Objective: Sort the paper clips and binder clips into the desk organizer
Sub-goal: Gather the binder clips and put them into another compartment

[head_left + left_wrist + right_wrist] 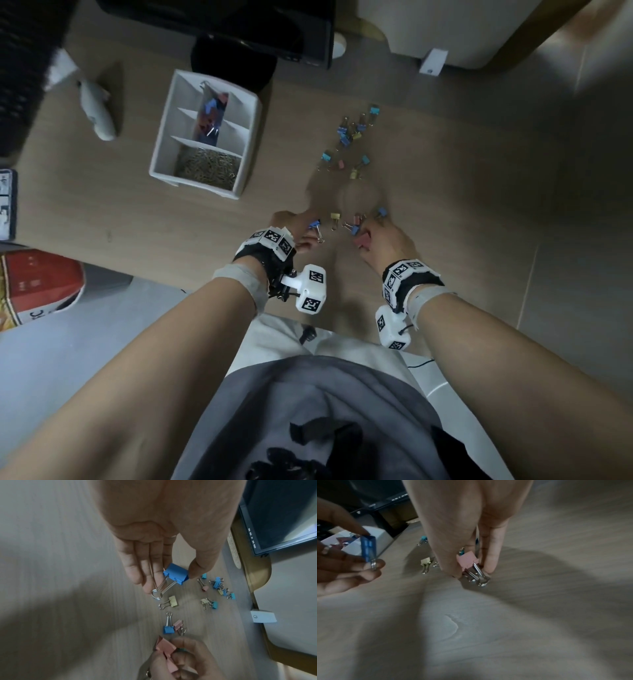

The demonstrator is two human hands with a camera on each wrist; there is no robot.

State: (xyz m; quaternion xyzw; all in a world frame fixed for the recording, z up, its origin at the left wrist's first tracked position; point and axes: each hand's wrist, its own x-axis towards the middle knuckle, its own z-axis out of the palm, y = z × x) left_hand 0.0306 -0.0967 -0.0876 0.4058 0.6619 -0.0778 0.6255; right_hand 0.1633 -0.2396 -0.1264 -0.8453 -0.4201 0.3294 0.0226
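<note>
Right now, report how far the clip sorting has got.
Done: the desk organizer already holds paper clips in its near compartment and coloured binder clips in a middle one. In hand: the left hand pinches a blue binder clip; the right hand pinches a pink binder clip. Left: loose binder clips on the desk, none near the organizer.

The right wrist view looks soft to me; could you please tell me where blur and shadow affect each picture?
Right wrist view: desk smeared, broad shadows; pink binder clip in right hand readable. Left wrist view: sharper, blue binder clip in left hand crisp, shadow at left. Head view: dim, edges bowed, desk organizer legible.
</note>
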